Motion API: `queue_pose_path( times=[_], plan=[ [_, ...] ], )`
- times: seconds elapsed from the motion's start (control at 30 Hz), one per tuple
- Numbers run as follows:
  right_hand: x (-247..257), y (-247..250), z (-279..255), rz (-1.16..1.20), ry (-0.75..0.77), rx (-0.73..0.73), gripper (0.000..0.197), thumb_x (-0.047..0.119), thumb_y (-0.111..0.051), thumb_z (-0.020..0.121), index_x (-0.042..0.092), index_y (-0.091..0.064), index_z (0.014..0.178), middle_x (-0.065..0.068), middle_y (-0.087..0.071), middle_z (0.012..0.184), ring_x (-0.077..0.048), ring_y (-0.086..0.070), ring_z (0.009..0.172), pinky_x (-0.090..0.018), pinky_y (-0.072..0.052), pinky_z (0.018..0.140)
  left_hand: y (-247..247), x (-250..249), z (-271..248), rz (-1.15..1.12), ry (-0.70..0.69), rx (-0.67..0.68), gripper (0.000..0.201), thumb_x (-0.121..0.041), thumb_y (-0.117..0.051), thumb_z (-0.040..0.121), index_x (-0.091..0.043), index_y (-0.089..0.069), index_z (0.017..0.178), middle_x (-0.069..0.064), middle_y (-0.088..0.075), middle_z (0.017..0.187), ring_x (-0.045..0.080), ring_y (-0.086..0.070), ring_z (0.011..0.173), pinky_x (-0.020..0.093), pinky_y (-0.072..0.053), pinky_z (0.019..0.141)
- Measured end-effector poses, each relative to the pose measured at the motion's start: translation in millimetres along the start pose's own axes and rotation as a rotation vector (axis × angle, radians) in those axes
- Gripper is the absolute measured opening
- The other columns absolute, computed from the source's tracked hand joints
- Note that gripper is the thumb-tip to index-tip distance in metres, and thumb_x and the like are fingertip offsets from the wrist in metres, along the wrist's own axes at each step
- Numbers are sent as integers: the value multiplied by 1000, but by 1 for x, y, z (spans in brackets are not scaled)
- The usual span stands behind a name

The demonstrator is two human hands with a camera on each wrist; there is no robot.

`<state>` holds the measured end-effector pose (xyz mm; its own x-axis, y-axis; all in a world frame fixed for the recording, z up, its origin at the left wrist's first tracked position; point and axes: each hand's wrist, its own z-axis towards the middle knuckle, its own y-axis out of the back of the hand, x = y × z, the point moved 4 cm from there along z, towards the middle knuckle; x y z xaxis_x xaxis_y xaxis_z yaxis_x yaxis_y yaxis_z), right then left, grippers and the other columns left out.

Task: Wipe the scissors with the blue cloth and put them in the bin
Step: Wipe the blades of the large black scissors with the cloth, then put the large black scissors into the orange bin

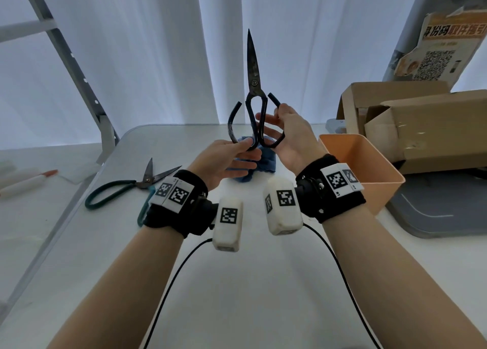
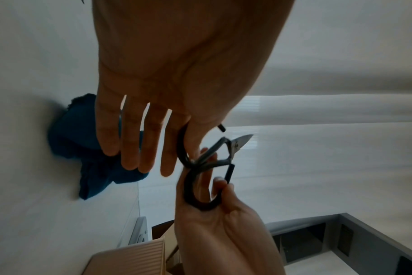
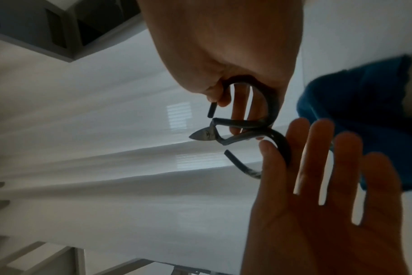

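You have two pairs of scissors: black scissors point(image 1: 253, 96) and green-handled scissors point(image 1: 131, 185). One blue cloth point(image 1: 266, 161). One orange bin point(image 1: 369, 164). Two cardboard boxes: near box point(image 1: 442, 127), far box point(image 1: 369, 98). One white table point(image 1: 250, 283). One white pen with an orange tip point(image 1: 29, 182). One printed card with a QR code point(image 1: 445, 48). Two hands: left hand point(image 1: 226, 161), right hand point(image 1: 292, 138). Two black wristbands, one on each wrist.
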<state>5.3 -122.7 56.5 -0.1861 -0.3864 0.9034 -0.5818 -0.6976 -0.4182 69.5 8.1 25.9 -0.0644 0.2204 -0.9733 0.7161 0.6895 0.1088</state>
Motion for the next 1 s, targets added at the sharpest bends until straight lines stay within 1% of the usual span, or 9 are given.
queue_pose_path(
  times=[0.13, 0.27, 0.37, 0.43, 0.53, 0.63, 0.77, 0.87, 1.0],
  plan=[
    [14, 15, -5, -40, 39, -56, 26, 19, -36, 106, 11, -42, 82, -13, -72, 87, -33, -69, 71, -56, -56, 89, -9, -15, -1, 27, -70, 14, 34, -31, -70, 92, -10, -69, 119, 3, -73, 102, 14, -67, 86, 21, -57, 75],
    [36, 43, -12, -104, 121, -162, 28, 23, -37, 107, 6, -50, 88, -14, -72, 86, -30, -71, 68, -47, -62, 77, -37, -35, -1, 32, -205, 1, 53, -18, -71, 92, -16, -48, 139, 18, -67, 101, 10, -61, 67, 21, -54, 69],
    [50, 69, -19, -63, 151, -245, 24, 20, -41, 106, 0, -54, 107, -16, -69, 92, -33, -70, 71, -43, -62, 68, -62, -49, -1, 67, -280, 2, 54, -14, -63, 97, -19, -40, 146, 11, -63, 92, 11, -57, 63, 24, -51, 67],
    [61, 87, -24, -70, 187, -289, 20, 11, -43, 101, 5, -55, 116, -16, -68, 93, -35, -71, 74, -43, -62, 65, -80, -57, 0, 82, -283, 28, 48, -13, -59, 98, -13, -45, 144, 9, -61, 91, 12, -58, 62, 23, -50, 62],
    [76, 111, -35, -162, 221, -336, 24, -1, -46, 88, 12, -59, 103, -15, -67, 91, -34, -70, 82, -37, -61, 62, -100, -67, 1, 51, -249, 76, 34, -11, -56, 98, -5, -57, 131, 8, -59, 84, 11, -55, 57, 20, -47, 55],
    [85, 127, -45, -131, 196, -331, 11, 9, -52, 81, 7, -63, 82, -9, -66, 76, -26, -70, 73, -31, -56, 58, -113, -72, -2, 34, -226, 176, 19, -10, -55, 96, 0, -63, 111, 6, -52, 76, 11, -46, 56, 19, -40, 54],
    [93, 139, -51, -174, 178, -348, 20, 28, -52, 81, 15, -58, 65, -5, -64, 65, -19, -60, 52, -20, -43, 48, -121, -71, -10, 21, -143, 279, 10, -18, -52, 97, -8, -53, 94, 5, -45, 76, 12, -37, 59, 21, -31, 55],
    [94, 146, -50, -211, 182, -378, 23, 33, -54, 82, 13, -59, 72, -4, -57, 65, -12, -45, 45, -20, -32, 42, -122, -67, -12, 25, -104, 307, 15, -26, -51, 98, -11, -51, 96, 0, -45, 68, 11, -35, 55, 19, -31, 49],
    [86, 153, -46, -264, 106, -375, 29, 33, -49, 85, 8, -62, 93, 1, -53, 59, -9, -42, 43, -19, -30, 39, -124, -59, -11, 49, -52, 331, 21, -33, -50, 101, -12, -51, 99, -3, -44, 62, 9, -36, 49, 17, -32, 45]
  ],
)
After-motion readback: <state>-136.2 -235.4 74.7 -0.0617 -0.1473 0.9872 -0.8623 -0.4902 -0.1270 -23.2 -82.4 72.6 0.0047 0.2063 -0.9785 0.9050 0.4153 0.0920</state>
